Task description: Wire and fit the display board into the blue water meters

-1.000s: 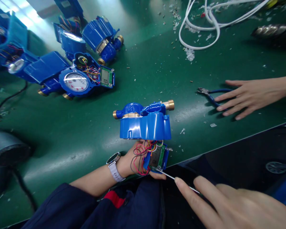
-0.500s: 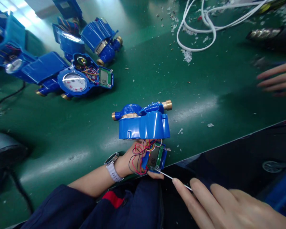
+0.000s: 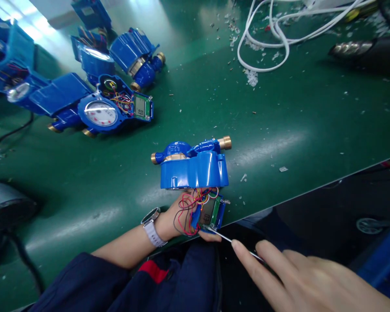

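A blue water meter [image 3: 193, 165] with brass ends stands on its side at the near edge of the green table [image 3: 279, 130]. My left hand [image 3: 178, 216], with a watch on the wrist, grips the meter's hanging display board [image 3: 211, 213] and its bundle of coloured wires [image 3: 190, 212]. My right hand [image 3: 299, 277] is at the bottom right, fingers stretched forward, holding a thin metal tool [image 3: 234, 242] whose tip touches the lower corner of the board.
Several opened blue meters [image 3: 100, 110] lie at the far left. A white cable [image 3: 279, 39] loops at the far right, beside a dark tool with a metal nozzle [image 3: 354, 47]. Small scraps litter the table. A black round object [image 3: 6, 208] sits at the left.
Another person's hand at the right, by blue-handled pliers, drew back out of view, and the pliers are gone too. My hands and the meter barely moved.
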Demonstrator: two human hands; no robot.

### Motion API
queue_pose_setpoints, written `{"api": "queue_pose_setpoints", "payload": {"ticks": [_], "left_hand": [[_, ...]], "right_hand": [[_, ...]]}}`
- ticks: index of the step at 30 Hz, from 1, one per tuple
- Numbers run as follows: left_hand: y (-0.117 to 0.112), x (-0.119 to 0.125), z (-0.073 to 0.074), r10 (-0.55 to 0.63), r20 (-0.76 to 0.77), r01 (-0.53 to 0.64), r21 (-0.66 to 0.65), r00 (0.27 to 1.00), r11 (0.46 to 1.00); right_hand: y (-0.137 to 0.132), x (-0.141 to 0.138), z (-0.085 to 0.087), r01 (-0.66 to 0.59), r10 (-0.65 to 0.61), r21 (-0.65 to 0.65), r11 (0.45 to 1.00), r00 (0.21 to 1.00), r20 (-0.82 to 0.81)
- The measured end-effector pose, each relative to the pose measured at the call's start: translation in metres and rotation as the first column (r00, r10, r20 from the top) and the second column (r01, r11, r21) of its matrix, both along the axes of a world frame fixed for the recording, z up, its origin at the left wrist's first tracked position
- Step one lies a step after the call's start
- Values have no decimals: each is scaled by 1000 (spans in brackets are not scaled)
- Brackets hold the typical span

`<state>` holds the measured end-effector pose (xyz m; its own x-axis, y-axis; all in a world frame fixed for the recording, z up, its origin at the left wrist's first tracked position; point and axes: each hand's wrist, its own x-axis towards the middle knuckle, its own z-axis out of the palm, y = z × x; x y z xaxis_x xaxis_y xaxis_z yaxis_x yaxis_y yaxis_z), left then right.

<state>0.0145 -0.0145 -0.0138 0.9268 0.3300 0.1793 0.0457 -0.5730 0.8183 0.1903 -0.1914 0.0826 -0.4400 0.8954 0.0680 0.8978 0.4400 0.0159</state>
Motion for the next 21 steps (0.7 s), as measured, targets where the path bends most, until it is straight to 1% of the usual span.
{"api": "queue_pose_setpoints", "payload": {"ticks": [2,4,5,7,9,10,12,16,18,21], "left_hand": [[-1,0,-2,2,-36,-3,-31,999,1000],[-2,0,-6,14,-47,-17,-69,999,997],[-2,0,-8,23,-45,-27,-87,999,996],[-4,1,-10,32,-42,-36,-110,999,993],[-4,1,-8,29,-67,-37,-116,997,993],[-4,2,-6,29,-82,-39,-119,996,992],[-3,2,-1,29,-99,-41,-123,995,992],[-3,3,5,20,-91,-30,-115,996,993],[-2,3,5,16,-69,-22,-94,997,995],[-2,4,3,23,-59,-28,-84,998,996]], "right_hand": [[4,2,-1,65,-68,-31,997,992,-110],[7,3,1,86,-92,-48,995,984,-151],[7,3,2,63,-69,-46,997,990,-124],[6,3,5,-14,14,-37,999,1000,5],[4,2,8,-75,76,-13,997,990,116],[3,2,8,-81,79,7,997,988,129],[4,2,8,-59,59,-6,998,995,86],[9,5,8,8,-17,-111,994,997,-75],[9,5,9,-6,2,-96,995,999,-44],[2,1,7,-40,41,-15,999,995,88]]}}
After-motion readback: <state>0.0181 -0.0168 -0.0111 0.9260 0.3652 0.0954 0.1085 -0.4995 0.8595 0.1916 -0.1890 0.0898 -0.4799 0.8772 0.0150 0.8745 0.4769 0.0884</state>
